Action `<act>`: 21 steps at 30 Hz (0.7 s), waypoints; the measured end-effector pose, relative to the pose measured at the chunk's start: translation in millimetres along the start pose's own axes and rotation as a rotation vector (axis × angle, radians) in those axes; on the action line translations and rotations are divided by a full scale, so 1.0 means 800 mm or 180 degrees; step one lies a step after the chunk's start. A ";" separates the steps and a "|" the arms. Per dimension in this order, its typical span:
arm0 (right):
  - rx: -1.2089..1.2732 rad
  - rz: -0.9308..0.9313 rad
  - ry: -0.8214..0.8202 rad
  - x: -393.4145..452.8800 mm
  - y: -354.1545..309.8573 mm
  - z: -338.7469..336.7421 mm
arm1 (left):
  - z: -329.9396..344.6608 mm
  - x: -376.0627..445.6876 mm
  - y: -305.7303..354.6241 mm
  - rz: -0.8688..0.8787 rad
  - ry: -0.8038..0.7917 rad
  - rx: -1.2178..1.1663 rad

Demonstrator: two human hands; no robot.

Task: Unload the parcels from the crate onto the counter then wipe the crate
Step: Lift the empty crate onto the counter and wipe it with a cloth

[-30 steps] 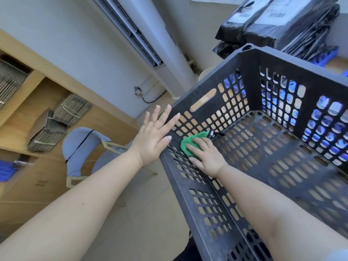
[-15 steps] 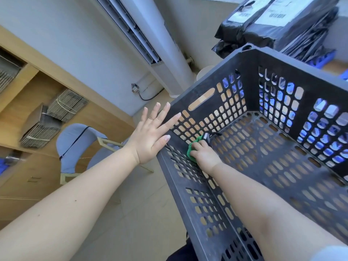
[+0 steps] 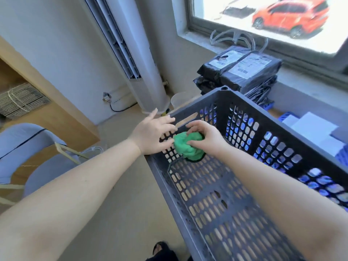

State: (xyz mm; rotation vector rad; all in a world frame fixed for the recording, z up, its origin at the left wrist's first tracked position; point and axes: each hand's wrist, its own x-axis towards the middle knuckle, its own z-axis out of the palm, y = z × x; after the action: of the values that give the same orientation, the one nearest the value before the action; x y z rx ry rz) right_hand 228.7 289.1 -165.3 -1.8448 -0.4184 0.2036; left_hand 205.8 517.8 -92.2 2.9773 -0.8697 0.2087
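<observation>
The dark grey perforated crate (image 3: 222,200) fills the lower right and holds no parcels. A bunched green cloth (image 3: 185,146) lies inside it against the left end wall near the corner. My right hand (image 3: 205,136) grips the cloth from above with curled fingers. My left hand (image 3: 152,133) is spread flat against the outside of that end wall, fingers apart, holding nothing. Black parcels (image 3: 239,72) with white labels are stacked on the counter beyond the crate, below the window.
A tall white air-conditioner column (image 3: 139,59) stands behind the crate's left corner. A grey chair (image 3: 32,147) and a wooden shelf unit (image 3: 47,102) are to the left. Blue and white items (image 3: 310,129) lie right of the crate. My foot (image 3: 162,251) shows at the bottom.
The view has tilted up, showing the window. My right hand has lifted along the end wall and bunched the cloth into a ball. My left hand stays pressed on the wall's outside.
</observation>
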 end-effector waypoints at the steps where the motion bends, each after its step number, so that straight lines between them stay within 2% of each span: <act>1: -0.0041 0.0031 -0.0015 -0.002 -0.009 -0.013 | 0.003 0.011 0.006 0.0084 -0.0035 -0.0012; 8: -0.0137 0.0218 0.0185 -0.031 -0.056 -0.074 | 0.022 0.088 0.040 0.0340 -0.0830 -0.0117; 12: 0.0045 0.0238 0.0272 -0.048 -0.083 -0.093 | 0.032 0.131 0.054 0.0590 -0.1006 -0.0848; 15: 0.0298 0.0327 0.0311 -0.055 -0.105 -0.105 | 0.023 0.155 0.067 0.0610 -0.1696 -0.1760; 17: 0.0322 0.0417 0.0372 -0.058 -0.118 -0.110 | 0.016 0.169 0.072 0.0726 -0.2021 -0.2016; 19: 0.0176 0.0524 0.0564 -0.060 -0.124 -0.116 | 0.018 0.184 0.072 0.0923 -0.2035 -0.2273; 21: -0.0004 0.0623 0.0863 -0.061 -0.126 -0.119 | 0.021 0.198 0.065 0.1044 -0.1733 -0.2433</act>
State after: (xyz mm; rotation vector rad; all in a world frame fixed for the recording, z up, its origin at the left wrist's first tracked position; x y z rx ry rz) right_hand 198.1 212.0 -43.8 -1.8827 -0.0498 0.0834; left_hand 311.9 388.4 -87.2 2.1676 -1.1397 -0.7798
